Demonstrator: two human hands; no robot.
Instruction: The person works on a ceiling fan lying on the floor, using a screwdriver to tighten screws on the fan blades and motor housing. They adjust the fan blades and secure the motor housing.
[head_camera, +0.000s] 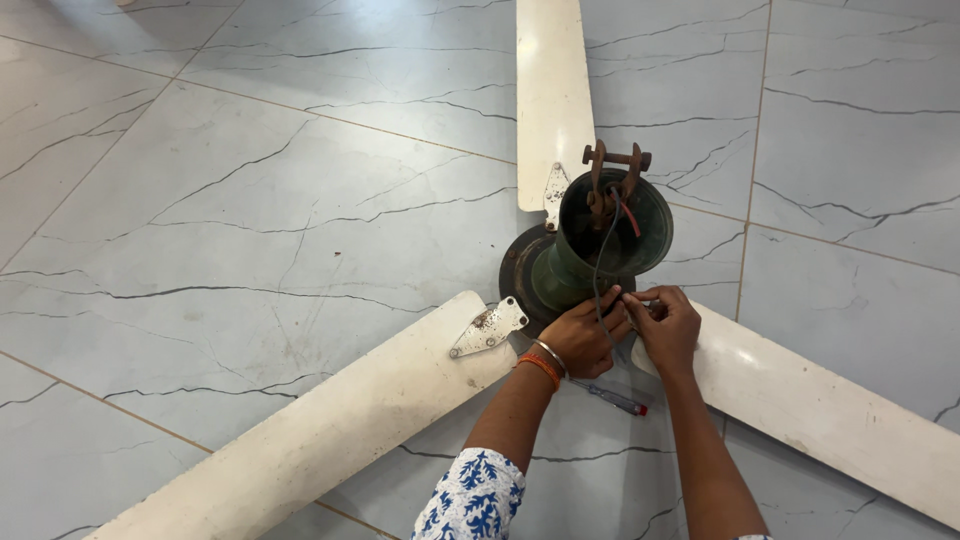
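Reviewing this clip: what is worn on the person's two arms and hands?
The left hand is bare, with an orange thread band and a thin silver metal bangle on the wrist, and a white sleeve with blue floral print farther up. The right hand is bare; nothing worn shows on that forearm.

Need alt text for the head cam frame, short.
Two hands, left hand and right hand, pinch thin wires at the green canopy of a ceiling fan lying on a marble-tile floor. Three cream blades spread out; a screwdriver lies under the wrists.

Blue-and-white patterned sleeve (472, 497), orange and silver bangles (545, 362) at left wrist.
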